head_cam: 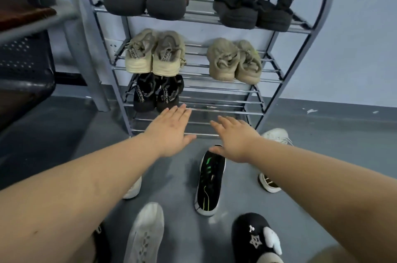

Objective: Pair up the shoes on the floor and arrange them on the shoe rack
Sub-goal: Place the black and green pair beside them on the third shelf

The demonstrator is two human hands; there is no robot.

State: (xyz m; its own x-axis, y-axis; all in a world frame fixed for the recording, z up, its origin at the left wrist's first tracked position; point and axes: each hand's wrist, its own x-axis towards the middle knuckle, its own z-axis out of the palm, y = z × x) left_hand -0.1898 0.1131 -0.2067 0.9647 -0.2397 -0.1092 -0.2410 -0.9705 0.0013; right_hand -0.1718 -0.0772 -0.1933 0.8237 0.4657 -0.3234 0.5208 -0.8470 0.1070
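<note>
Both hands reached toward the shoe rack (277, 73) with fingers straight and flat, holding nothing. The left hand (171, 131) hovered just below the black pair (158, 93) on the third shelf, its fingertips close to the heels. The right hand (234, 138) was above the toe of a black shoe with green stripes (209, 183) lying on the floor, its fingertips pointing at the bottom shelf. A white shoe (145, 234) and a black slipper (255, 239) lay nearer the person.

Glossy metal shoe rack (217, 88); knit black shoe (209, 181).
</note>
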